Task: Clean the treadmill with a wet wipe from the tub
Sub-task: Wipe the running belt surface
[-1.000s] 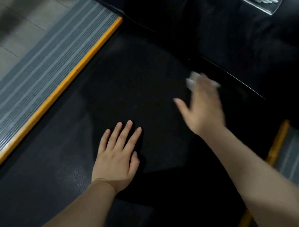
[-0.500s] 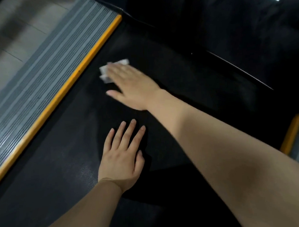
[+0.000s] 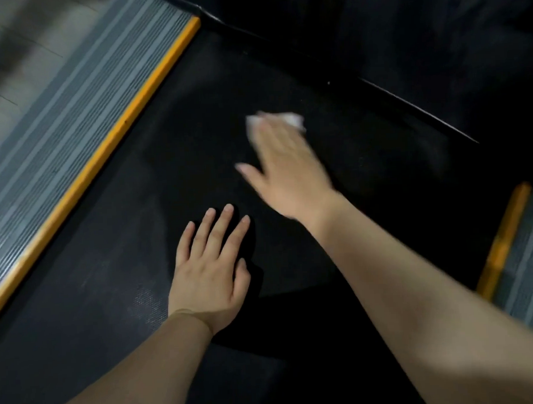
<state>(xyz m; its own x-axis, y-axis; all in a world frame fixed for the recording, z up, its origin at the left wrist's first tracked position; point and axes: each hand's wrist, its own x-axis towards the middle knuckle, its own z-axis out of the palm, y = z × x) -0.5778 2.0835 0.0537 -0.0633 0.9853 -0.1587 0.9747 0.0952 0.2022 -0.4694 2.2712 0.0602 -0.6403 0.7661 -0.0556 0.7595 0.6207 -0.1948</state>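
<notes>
Wet wipe pressed flat on the treadmill belt

The right hand (image 3: 283,167) (blurred) lies with straight fingers on the white wet wipe (image 3: 289,120), whose crumpled edge shows past the fingertips. The left hand (image 3: 208,271) rests flat and spread on the black, finely textured belt (image 3: 110,285), nearer the ribbed grey side rail (image 3: 72,118) with its yellow edge.

A black textured treadmill belt (image 3: 116,294) fills most of the view. It is bordered on the left by a grey ribbed side rail (image 3: 72,118) edged in yellow, with another seen at the right (image 3: 524,270). A left hand (image 3: 207,271) is laid flat on the belt. A white wet wipe (image 3: 289,120) is pressed onto it beneath a blurred right hand (image 3: 288,170).
</notes>
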